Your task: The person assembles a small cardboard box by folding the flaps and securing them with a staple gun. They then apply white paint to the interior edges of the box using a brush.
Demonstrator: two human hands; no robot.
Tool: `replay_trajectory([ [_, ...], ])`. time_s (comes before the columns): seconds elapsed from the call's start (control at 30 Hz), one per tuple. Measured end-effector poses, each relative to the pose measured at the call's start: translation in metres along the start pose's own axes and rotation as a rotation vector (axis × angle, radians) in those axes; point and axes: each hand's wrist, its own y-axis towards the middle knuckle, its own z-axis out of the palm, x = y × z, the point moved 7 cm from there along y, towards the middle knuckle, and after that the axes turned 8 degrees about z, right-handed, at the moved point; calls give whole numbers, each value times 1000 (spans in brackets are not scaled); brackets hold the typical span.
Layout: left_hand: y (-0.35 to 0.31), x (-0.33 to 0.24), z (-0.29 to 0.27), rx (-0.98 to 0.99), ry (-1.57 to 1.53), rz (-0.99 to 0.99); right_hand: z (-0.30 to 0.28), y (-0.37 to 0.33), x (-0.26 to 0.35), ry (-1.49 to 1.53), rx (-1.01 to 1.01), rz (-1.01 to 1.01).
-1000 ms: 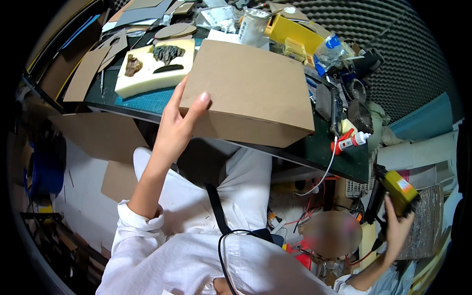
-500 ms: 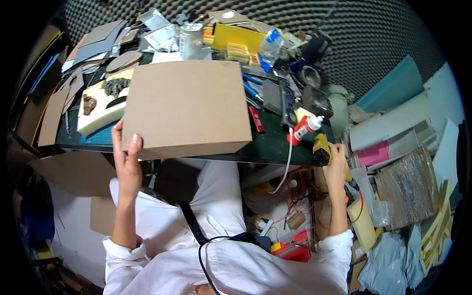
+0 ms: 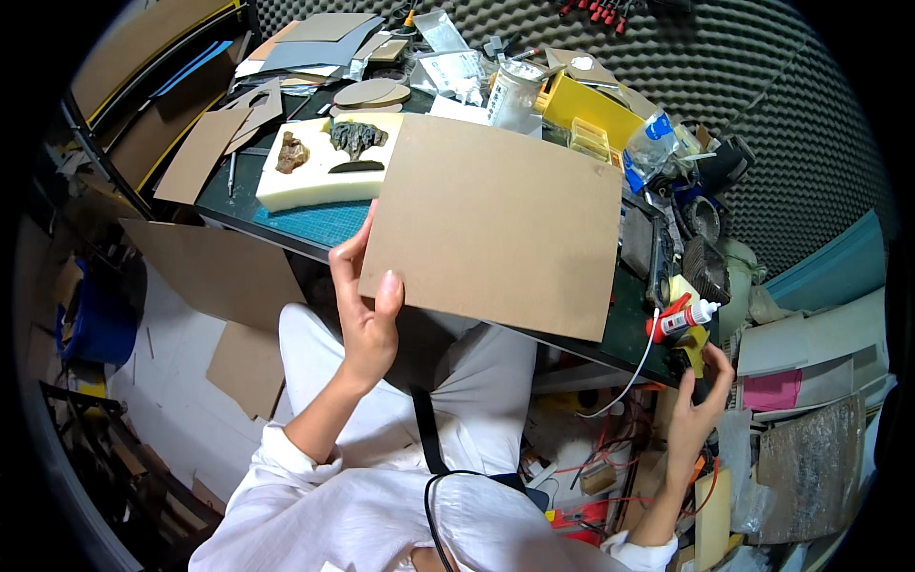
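My left hand [image 3: 367, 329] grips the lower left corner of a brown cardboard box [image 3: 500, 224], thumb on the broad face and fingers behind the edge. The box is tilted so that face is toward me, over the front of the dark table. At the table's right end, my right hand [image 3: 698, 410] has its thumb and fingers around a yellow-and-black tool [image 3: 694, 351]; its exact kind is unclear. A white bottle with red parts [image 3: 681, 319] lies just beyond it. Left of the box sits a cream foam block [image 3: 319, 186] with dark, rock-like pieces in its hollows.
A blue-green cutting mat [image 3: 319, 229] lies beneath the foam block. Cardboard sheets, a white tub [image 3: 515, 95] and a yellow box [image 3: 596, 105] crowd the back. A white cable [image 3: 631, 381] hangs off the front edge. A blue bin [image 3: 100, 315] stands on the floor at left.
The view has swung, so the table appears shifted right and slanted. The box has tipped, and its lower side panel no longer shows. Both hands keep their places on the box and the tool.
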Motion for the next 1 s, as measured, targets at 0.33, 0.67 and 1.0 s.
replay_trajectory([
  [0.33,-18,9,-11,-136,-13,118,150,52,100,1018,468,10],
  [0.67,125,33,40,262,23,114,150,-37,65,1524,251,340],
  [1.0,186,118,60,510,413,119,171,-15,117,1312,445,192],
])
